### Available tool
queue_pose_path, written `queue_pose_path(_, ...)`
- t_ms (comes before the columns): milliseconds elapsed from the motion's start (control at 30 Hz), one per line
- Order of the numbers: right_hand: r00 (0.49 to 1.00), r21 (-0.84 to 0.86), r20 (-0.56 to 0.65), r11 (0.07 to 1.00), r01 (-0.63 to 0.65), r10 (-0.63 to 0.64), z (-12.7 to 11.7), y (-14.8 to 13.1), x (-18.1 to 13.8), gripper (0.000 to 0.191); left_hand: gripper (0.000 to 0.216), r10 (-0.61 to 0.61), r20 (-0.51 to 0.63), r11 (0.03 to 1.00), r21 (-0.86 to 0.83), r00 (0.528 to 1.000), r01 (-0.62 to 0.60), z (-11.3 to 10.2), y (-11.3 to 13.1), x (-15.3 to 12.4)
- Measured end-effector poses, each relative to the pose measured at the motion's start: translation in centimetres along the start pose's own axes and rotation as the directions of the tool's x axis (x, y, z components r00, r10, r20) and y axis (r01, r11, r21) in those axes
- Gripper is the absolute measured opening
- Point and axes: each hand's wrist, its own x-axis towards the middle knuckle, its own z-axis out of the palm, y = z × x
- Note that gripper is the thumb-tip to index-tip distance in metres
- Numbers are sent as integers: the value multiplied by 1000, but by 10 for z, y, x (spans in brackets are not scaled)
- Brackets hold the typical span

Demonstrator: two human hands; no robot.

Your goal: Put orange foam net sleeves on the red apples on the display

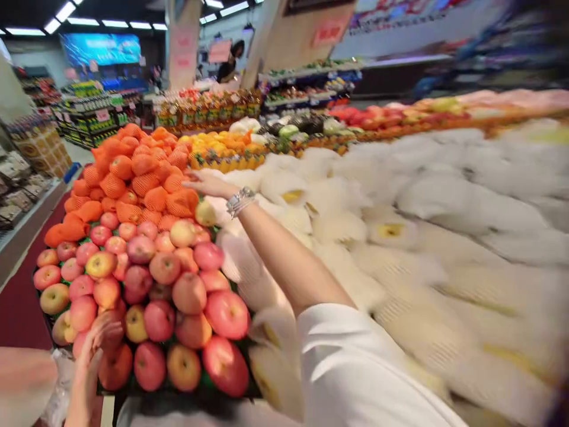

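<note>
Looks partway: near apples (165,268) sit bare, far ones wear orange foam nets (144,184); right hand (212,183) unclamped, fingers extended, left hand's (98,337) grip I can't tell.

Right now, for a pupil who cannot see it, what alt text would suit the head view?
In a shop, a person's right hand reaches to orange-netted fruit, while the left hand is at unwrapped apples in front. White-wrapped fruit, partly blurred, fills the right side.

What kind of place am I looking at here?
Most likely a supermarket's produce section: loose apples are heaped on display beside fruit in white foam nets, with rows of amber bottles farther back.
</note>
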Motion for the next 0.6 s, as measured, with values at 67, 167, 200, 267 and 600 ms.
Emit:
queue_pose_path(67,993,-58,120,998,15,-8,-30,-21,-53,37,58,1,2,1000,27,1000,-1,5,8,-4)
queue_pose_path(167,995,-120,84,991,62,-52,-74,-60,-167,43,44,56,15,990,132,998,-58,13,10,-12)
queue_pose_path(200,998,-159,32,985,60,-56,-87,-67,-213,44,41,81,60,980,177,995,-90,15,9,-15)
queue_pose_path(267,973,-290,-168,951,107,-160,-107,-61,-310,38,38,113,198,946,278,974,-167,16,6,-19)
queue_pose_path(600,-222,221,-973,572,-790,69,71,89,-699,35,37,243,612,699,427,753,-573,-14,-11,-32)
